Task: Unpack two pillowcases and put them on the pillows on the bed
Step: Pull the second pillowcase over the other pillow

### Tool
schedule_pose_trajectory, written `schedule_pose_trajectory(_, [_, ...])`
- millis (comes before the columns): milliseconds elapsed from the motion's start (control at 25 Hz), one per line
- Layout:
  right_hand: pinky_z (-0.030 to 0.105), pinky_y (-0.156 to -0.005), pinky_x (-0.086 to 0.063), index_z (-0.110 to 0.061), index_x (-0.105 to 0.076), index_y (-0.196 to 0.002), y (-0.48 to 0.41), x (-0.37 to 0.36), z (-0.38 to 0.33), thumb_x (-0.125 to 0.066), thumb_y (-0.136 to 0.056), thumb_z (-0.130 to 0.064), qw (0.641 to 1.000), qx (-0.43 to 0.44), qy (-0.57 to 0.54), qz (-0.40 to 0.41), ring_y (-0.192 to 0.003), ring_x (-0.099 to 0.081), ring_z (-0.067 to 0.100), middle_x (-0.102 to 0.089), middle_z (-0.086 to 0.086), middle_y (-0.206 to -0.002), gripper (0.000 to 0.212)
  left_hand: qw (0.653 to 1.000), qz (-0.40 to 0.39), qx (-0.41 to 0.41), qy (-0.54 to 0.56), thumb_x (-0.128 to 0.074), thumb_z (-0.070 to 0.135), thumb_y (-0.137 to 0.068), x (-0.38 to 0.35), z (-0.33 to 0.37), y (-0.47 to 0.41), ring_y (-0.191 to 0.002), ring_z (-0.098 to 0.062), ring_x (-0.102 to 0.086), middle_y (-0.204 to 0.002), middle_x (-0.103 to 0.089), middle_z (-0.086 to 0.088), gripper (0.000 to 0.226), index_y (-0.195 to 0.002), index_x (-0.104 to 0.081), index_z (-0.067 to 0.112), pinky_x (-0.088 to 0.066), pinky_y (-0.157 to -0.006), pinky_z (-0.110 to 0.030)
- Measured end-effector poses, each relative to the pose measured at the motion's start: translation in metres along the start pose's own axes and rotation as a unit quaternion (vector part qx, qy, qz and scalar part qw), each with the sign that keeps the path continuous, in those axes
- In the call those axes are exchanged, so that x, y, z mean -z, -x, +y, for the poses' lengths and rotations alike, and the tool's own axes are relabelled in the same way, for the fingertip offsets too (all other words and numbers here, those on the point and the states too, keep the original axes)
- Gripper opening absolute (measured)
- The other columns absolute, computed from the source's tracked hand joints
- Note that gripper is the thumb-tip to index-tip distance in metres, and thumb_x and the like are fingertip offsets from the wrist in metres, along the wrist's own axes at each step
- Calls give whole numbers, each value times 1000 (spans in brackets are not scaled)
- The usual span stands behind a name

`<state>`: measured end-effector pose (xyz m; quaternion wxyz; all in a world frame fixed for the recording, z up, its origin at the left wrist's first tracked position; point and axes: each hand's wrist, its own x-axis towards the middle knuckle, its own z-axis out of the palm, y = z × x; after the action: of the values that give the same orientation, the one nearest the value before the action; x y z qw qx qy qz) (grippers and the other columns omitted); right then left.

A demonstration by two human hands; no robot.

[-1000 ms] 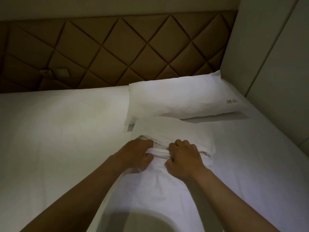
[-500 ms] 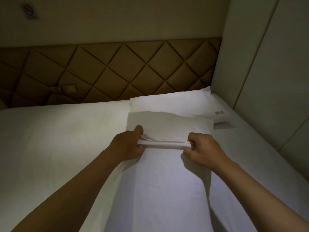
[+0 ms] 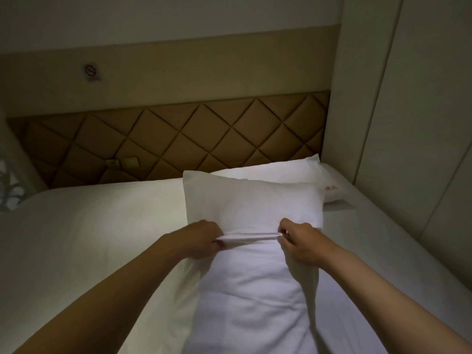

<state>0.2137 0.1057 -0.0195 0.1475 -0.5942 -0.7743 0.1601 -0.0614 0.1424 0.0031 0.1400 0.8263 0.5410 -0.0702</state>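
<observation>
Nearest, lying lengthwise on the bed (image 3: 89, 226): the pillow (image 3: 255, 290), bare up to the hands. Gripping the pillowcase (image 3: 252, 203) by its bunched open edge: left hand (image 3: 201, 240) and right hand (image 3: 301, 245), fingers curled round the cloth at either side, hem pulled taut between them. Beyond the hands, case covering the pillow's far end. Behind that, in the bed's far right corner, a second pillow (image 3: 281, 169), already cased, gold mark near its corner. Farthest, quilted tan headboard (image 3: 191, 131).
</observation>
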Motion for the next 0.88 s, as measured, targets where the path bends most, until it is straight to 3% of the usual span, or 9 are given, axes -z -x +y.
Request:
schedule_pose_trajectory(120, [34,-70,-52,-25,-52,-95,12,-6,-5,-42,-95,-31,999,10,28,-43,-76,-59,18,-63,-2,-87,11,996,-11,-26,-86,-48,39,-98,-17,8,21,-79,-18,-53,-100,-64,-4,26,-100,-63,18,-39,-69,-28])
schedule_pose_trajectory(240, [26,-56,-39,-27,-48,-81,21,-6,-14,-43,-88,-25,996,27,73,-47,-68,-53,15,-55,-8,-75,9,984,126,-43,-118,-54,48,-90,-18,6,36,-78,-18,-57,-103,-60,-1,30,-107,-51,24,-42,-66,-24])
schedule_pose_trajectory(400, [33,-60,-40,-25,-35,-66,25,0,-22,-42,-82,-25,995,48,89,16,-68,-49,20,-45,-7,-70,17,953,242,-63,-173,-58,53,-85,-12,2,35,-67,-13,-52,-113,-46,-4,52,-126,-44,24,-45,-61,-18])
schedule_pose_trajectory(480, [33,-63,-41,-25,-37,-72,27,1,-27,-42,-80,-32,991,61,111,30,-72,-50,22,-40,-7,-77,12,946,247,-68,-197,-58,41,-93,-14,3,31,-74,-17,-59,-117,-48,-6,40,-126,-50,21,-52,-70,-23])
schedule_pose_trajectory(560, [33,-61,-37,-24,-41,-86,28,-4,-33,-46,-83,-38,984,65,162,30,-70,-48,24,-37,-6,-84,15,942,259,-71,-201,-62,34,-93,-19,3,29,-75,-20,-64,-111,-54,-5,26,-113,-58,18,-55,-72,-28])
schedule_pose_trajectory(720, [31,-54,-33,-12,-48,-108,24,-24,-34,-51,-95,-20,966,46,245,65,-65,-44,30,-43,5,-103,15,954,250,-86,-142,-58,33,-94,-24,-2,32,-71,-19,-62,-108,-56,-3,20,-100,-61,15,-56,-69,-24])
schedule_pose_trajectory(800, [34,-51,-45,-11,-52,-103,22,-34,-28,-59,-89,-12,965,43,231,118,-60,-53,30,-48,7,-101,16,957,233,-111,-133,-52,31,-96,-23,-4,38,-71,-15,-56,-104,-55,0,15,-98,-58,17,-49,-67,-18])
schedule_pose_trajectory(880, [31,-36,-43,-11,-57,-88,22,-44,-24,-75,-69,-6,963,45,226,140,-44,-54,23,-54,7,-85,27,963,200,-125,-130,-47,30,-96,-22,-6,43,-73,-14,-54,-96,-57,1,16,-94,-57,18,-45,-67,-19])
